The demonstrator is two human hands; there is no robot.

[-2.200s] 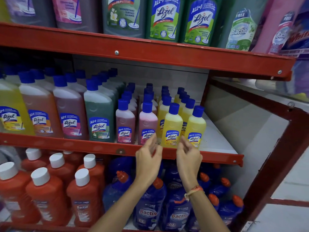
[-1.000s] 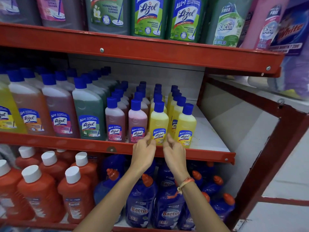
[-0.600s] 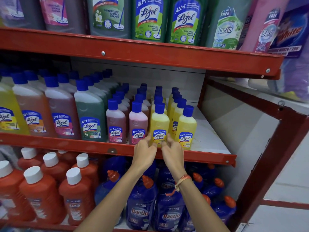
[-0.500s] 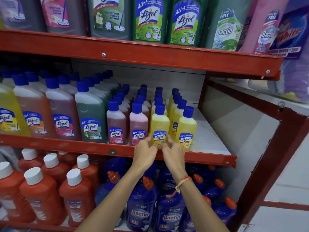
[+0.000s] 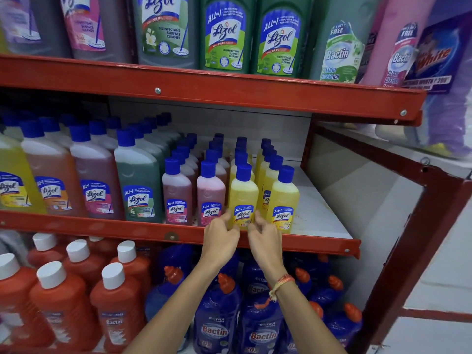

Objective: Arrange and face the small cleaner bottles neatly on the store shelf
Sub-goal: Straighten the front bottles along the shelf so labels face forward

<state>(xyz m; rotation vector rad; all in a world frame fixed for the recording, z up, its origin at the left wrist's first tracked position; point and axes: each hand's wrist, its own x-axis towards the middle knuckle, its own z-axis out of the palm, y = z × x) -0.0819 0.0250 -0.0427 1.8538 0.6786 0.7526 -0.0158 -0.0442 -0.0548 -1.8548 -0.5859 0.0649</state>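
Four rows of small blue-capped cleaner bottles stand on the middle shelf. The front ones are a maroon bottle, a pink bottle, a yellow bottle and a second yellow bottle, all with labels facing out. My left hand touches the lower left side of the first yellow bottle with curled fingers. My right hand presses its lower right side. Between them the bottle stands upright at the shelf's front edge.
Large bottles fill the shelf left of the small rows. A bare white shelf patch lies to their right. The upper shelf lip hangs overhead. Orange bottles and blue bottles sit below. A red upright stands at right.
Both hands have drawn closer together, from apart in front of the yellow rows to either side of the front yellow bottle's base. The bottles stand as before.
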